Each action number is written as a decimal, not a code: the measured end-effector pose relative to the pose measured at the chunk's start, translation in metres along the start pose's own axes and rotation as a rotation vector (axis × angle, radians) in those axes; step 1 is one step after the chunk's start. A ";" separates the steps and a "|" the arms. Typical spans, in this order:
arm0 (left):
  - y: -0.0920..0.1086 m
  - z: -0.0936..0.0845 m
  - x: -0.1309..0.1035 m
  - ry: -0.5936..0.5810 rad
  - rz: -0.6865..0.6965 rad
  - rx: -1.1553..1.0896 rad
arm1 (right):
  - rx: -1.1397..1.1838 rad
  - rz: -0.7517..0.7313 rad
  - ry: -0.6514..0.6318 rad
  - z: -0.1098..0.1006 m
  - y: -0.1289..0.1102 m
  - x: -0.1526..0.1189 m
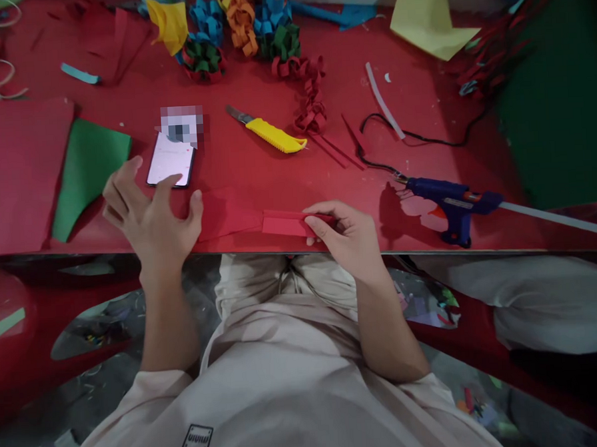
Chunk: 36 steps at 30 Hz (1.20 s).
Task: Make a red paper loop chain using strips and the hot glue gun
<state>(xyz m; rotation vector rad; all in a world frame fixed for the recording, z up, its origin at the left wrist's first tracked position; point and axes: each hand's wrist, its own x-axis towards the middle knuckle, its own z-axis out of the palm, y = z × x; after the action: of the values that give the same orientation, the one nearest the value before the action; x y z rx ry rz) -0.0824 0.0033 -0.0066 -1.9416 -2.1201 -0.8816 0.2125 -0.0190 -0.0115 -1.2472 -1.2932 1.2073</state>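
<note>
Scene: While a person in a pale shirt sits at the near edge of a red table (pixel 423 110), both hands work at a folded red paper strip (pixel 283 222) lying along that edge.
Right hand: The right hand (pixel 346 237) is pinched shut on the strip's right end, thumb on top, fingers curled beneath.
Left hand: The left hand (pixel 150 214) hovers open, fingers spread, holding nothing, its fingertips over the lower edge of a lit phone (pixel 170 160) and its thumb near the strip's left part.
Strip: It lies flat at the near middle of the table, between the two hands.
Doing it well: The fold likely keeps straighter if the right hand's pinch stays firm while the free hand presses the loose end flat.
Around: A yellow utility knife (pixel 274 135) lies farther back; a blue glue gun (pixel 452 205) stands to the right; a green sheet (pixel 88 171) lies left; curled paper flowers (pixel 243 33) crowd the far edge.
</note>
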 end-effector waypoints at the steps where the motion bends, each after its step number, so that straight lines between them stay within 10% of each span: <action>1: 0.002 0.000 -0.002 -0.003 -0.023 -0.010 | 0.000 0.004 0.003 0.000 0.000 0.000; 14: 0.004 -0.002 -0.011 0.079 0.125 -0.172 | -0.018 0.032 0.003 -0.001 -0.002 -0.002; 18: 0.042 -0.007 -0.033 -0.252 0.324 -0.546 | -0.019 0.033 -0.023 0.000 -0.005 -0.003; 25: 0.089 0.008 -0.054 -0.467 0.040 -0.948 | -0.045 -0.049 -0.055 -0.006 -0.004 -0.008; 36: 0.107 0.016 -0.046 -0.424 -0.154 -1.234 | -0.386 -0.432 -0.026 -0.019 -0.002 -0.012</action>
<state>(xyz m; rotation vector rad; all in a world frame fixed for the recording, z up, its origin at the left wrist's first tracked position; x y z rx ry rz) 0.0306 -0.0287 -0.0071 -2.6131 -2.1076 -2.4102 0.2319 -0.0303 -0.0077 -1.1318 -1.7638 0.6872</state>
